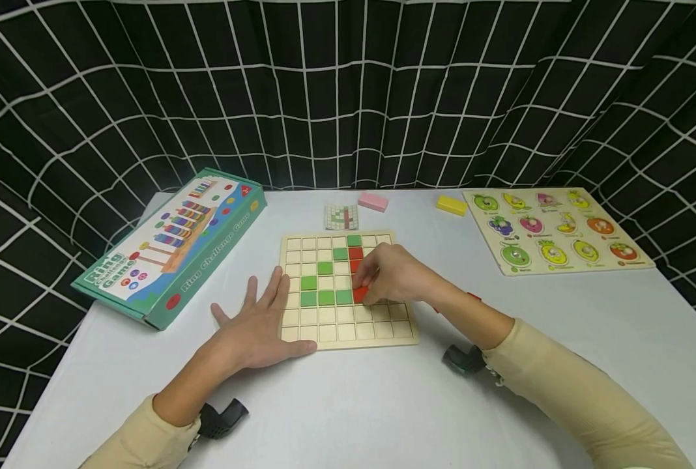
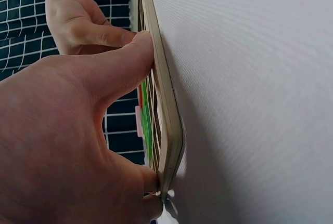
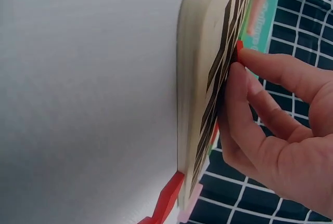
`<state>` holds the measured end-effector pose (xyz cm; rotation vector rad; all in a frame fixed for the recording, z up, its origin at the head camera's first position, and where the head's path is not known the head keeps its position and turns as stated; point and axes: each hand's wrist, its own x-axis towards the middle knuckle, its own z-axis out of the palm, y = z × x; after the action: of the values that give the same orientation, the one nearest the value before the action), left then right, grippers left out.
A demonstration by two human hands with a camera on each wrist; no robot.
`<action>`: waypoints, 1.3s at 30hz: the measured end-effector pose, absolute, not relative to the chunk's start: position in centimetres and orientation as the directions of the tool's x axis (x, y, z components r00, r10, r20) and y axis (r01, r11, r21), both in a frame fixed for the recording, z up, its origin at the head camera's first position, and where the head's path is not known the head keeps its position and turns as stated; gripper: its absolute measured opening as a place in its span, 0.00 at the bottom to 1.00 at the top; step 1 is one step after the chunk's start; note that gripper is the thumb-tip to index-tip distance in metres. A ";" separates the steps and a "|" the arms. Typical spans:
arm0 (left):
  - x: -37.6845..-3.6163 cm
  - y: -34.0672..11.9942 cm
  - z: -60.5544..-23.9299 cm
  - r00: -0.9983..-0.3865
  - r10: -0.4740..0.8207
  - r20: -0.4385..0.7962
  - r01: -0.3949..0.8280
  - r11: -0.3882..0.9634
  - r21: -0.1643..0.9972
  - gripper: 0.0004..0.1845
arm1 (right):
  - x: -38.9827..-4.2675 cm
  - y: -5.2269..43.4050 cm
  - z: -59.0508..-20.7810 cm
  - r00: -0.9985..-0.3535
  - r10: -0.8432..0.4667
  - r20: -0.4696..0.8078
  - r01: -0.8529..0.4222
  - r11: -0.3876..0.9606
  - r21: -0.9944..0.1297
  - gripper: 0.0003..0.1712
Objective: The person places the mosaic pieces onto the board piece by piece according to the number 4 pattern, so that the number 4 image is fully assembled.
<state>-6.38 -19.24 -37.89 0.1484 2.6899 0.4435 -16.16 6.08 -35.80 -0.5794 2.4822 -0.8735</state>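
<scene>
A square wooden grid board [image 1: 346,332] lies on the white table, with green tiles [image 1: 326,298] along a diagonal and a row, and red tiles [image 1: 355,253] in one column. My right hand [image 1: 396,277] pinches a red tile [image 1: 360,295] between thumb and fingertips at the right end of the green row. In the right wrist view that red tile [image 3: 240,45] shows at the fingertips. My left hand [image 1: 254,333] lies spread at the board's left front corner, thumb along the front edge and fingertips at the left side.
Behind the board lies a small pattern card [image 1: 341,217], with a pink block [image 1: 373,202] and a yellow block [image 1: 451,205] beyond. A ring game box [image 1: 172,244] sits left, a fruit puzzle board [image 1: 559,231] right. Loose red tiles [image 1: 474,296] lie under the right forearm.
</scene>
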 end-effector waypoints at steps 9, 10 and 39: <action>-6.4 -19.3 -38.0 -0.912 0.167 -0.376 0.042 0.947 0.319 0.68 | -16.1 5.9 -35.9 -0.818 -0.517 -0.251 -0.253 0.716 -0.651 0.15; -6.4 -19.3 -38.0 -0.912 0.166 -0.376 0.042 0.947 0.318 0.68 | -16.1 5.9 -35.9 -0.819 -0.518 -0.249 -0.255 0.716 -0.650 0.15; -6.4 -19.2 -37.9 -0.913 0.166 -0.374 0.035 0.943 0.332 0.68 | -16.5 7.4 -35.4 -0.755 -0.608 -0.246 -0.299 0.652 -0.697 0.16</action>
<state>-6.39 -19.23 -37.93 0.1453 2.6925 0.4503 -16.53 7.40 -35.41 -0.7081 2.4068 -0.8976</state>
